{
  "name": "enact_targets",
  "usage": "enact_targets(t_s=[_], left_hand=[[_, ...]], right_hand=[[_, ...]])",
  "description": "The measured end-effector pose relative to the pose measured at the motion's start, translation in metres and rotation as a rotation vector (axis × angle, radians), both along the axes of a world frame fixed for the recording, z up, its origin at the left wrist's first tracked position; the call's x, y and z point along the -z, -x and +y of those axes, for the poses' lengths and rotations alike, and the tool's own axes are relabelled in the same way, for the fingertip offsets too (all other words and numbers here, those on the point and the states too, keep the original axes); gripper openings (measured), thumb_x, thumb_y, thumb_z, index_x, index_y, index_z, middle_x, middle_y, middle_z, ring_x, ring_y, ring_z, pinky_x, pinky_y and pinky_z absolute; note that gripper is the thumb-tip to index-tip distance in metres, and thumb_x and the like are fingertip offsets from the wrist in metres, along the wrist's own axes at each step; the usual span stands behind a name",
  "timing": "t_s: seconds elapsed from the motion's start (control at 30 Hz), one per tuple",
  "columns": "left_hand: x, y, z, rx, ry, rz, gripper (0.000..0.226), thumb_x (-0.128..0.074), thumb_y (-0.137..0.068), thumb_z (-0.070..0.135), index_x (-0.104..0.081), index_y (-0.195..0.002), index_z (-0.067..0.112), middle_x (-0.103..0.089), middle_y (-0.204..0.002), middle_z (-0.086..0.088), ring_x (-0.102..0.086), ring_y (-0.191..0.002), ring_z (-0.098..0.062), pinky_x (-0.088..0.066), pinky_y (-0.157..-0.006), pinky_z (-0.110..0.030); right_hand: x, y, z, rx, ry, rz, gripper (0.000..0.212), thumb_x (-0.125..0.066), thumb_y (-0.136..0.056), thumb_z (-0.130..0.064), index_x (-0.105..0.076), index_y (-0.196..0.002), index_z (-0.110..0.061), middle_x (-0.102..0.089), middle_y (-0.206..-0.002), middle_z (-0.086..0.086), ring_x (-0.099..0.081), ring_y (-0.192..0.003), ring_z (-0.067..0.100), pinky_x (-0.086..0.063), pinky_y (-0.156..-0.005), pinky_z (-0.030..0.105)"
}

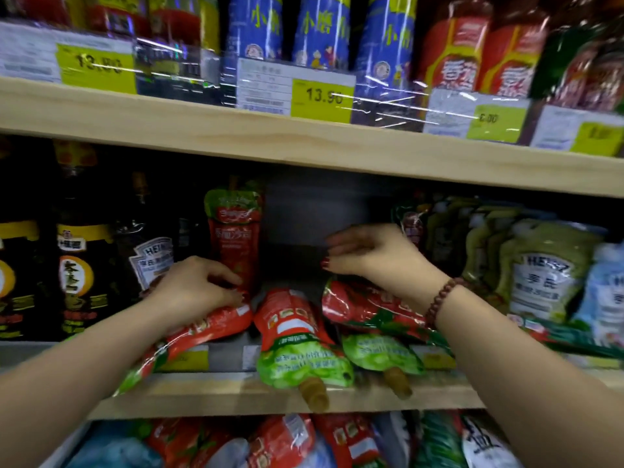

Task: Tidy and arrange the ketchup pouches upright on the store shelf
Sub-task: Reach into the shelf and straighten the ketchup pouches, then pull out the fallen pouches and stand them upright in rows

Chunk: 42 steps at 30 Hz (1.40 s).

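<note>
Lower centre of the frame: the left hand (199, 288) curls its fingers round the left pouch (216, 327). The right hand (371, 255) hovers, fingers curled, over the right pouch (368, 307) (blur hides any pinch). The middle pouch (293, 336) overhangs the shelf edge (219, 398), so a nudge could probably drop it.

Between the left hand (196, 285) and the right hand (371, 251), the back of the shelf is open and dark. Under that gap, 3 lying pouches (290, 325) cover the shelf floor. An upright pouch (236, 231) blocks just behind the left hand, and green pouches (540, 275) crowd beyond the right.
</note>
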State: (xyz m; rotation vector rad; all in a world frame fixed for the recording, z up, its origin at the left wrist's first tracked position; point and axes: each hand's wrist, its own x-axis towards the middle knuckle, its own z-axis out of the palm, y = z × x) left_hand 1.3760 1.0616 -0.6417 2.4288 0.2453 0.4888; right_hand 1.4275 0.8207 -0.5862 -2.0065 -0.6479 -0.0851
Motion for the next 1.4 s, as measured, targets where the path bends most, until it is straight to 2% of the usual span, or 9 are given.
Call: enact_targets(t_s=[0.23,0.33,0.43,0.57,0.67,0.83,1.1,1.27,1.4], left_hand=[[-0.018,-0.001,-0.059,0.273,0.259,-0.215,0.018,-0.077,-0.071,0.025,-0.071,-0.087,0.033,-0.07,-0.092,0.015,-0.063,-0.092,-0.002,-0.047,-0.082,-0.022],[-0.027,-0.003,-0.091,0.487,0.097,-0.195,0.033,-0.079,-0.069,0.031,-0.068,-0.099,0.039,-0.065,-0.106,0.021,-0.057,-0.102,0.008,-0.041,-0.089,-0.014],[-0.033,-0.008,-0.111,0.608,-0.022,-0.092,0.053,-0.081,-0.063,0.035,-0.06,-0.11,0.046,-0.055,-0.118,0.018,-0.052,-0.109,0.004,-0.041,-0.092,-0.014],[-0.033,-0.018,-0.127,0.629,-0.164,0.028,0.07,-0.082,-0.058,0.04,-0.051,-0.12,0.047,-0.048,-0.117,0.019,-0.05,-0.104,0.002,-0.041,-0.082,-0.008],[-0.031,-0.022,-0.137,0.615,-0.209,0.06,0.072,-0.081,-0.056,0.044,-0.051,-0.121,0.046,-0.05,-0.115,0.02,-0.052,-0.101,0.001,-0.043,-0.081,-0.012],[-0.025,-0.018,-0.154,0.592,-0.402,-0.018,0.07,-0.073,-0.054,0.057,-0.051,-0.119,0.043,-0.057,-0.11,0.019,-0.054,-0.101,-0.003,-0.046,-0.089,-0.028],[-0.061,-0.019,-0.141,0.582,-0.068,0.108,0.053,-0.078,-0.068,0.036,-0.058,-0.117,0.04,-0.06,-0.122,0.016,-0.052,-0.112,0.007,-0.037,-0.093,-0.01],[-0.085,-0.018,-0.143,0.727,0.02,0.397,0.053,-0.073,-0.068,0.035,-0.059,-0.119,0.037,-0.06,-0.125,0.013,-0.054,-0.116,0.0,-0.043,-0.1,-0.024],[-0.092,-0.019,-0.153,0.802,0.102,0.607,0.046,-0.064,-0.076,0.03,-0.06,-0.12,0.018,-0.065,-0.121,-0.004,-0.063,-0.108,-0.017,-0.05,-0.093,-0.029]], right_hand=[[0.016,0.044,-0.091,0.111,0.021,-0.116,0.04,-0.078,-0.069,-0.022,-0.065,-0.105,-0.032,-0.068,-0.104,-0.014,-0.061,-0.096,-0.007,-0.049,-0.082,0.012],[0.027,0.058,-0.104,0.158,0.053,-0.149,0.047,-0.079,-0.066,-0.026,-0.064,-0.109,-0.037,-0.065,-0.106,-0.021,-0.057,-0.1,-0.01,-0.047,-0.085,0.018],[0.035,0.064,-0.11,0.185,0.157,-0.205,0.054,-0.08,-0.065,-0.028,-0.06,-0.115,-0.04,-0.059,-0.108,-0.026,-0.053,-0.103,-0.007,-0.045,-0.084,0.018],[0.048,0.063,-0.116,0.237,0.288,-0.282,0.059,-0.079,-0.064,-0.031,-0.057,-0.118,-0.037,-0.053,-0.107,-0.025,-0.05,-0.105,0.001,-0.041,-0.085,0.018],[0.059,0.059,-0.119,0.28,0.358,-0.323,0.059,-0.076,-0.066,-0.032,-0.055,-0.12,-0.04,-0.053,-0.109,-0.021,-0.049,-0.11,0.009,-0.041,-0.095,0.034],[0.069,0.053,-0.122,0.334,0.3,-0.459,0.057,-0.073,-0.067,-0.013,-0.061,-0.117,-0.038,-0.065,-0.11,-0.014,-0.054,-0.107,0.014,-0.043,-0.091,0.041],[0.068,0.046,-0.124,0.33,0.213,-0.842,0.052,-0.078,-0.054,0.001,-0.073,-0.102,-0.021,-0.073,-0.1,-0.003,-0.065,-0.088,0.021,-0.036,-0.076,0.033],[0.069,0.043,-0.125,0.312,-0.003,-0.983,0.032,-0.068,-0.067,-0.004,-0.074,-0.096,-0.016,-0.072,-0.102,-0.003,-0.066,-0.087,0.019,-0.041,-0.075,0.04],[0.064,0.043,-0.127,0.323,-0.205,-1.019,0.031,-0.068,-0.072,-0.002,-0.072,-0.099,-0.017,-0.069,-0.106,-0.005,-0.061,-0.096,0.013,-0.042,-0.082,0.04]])
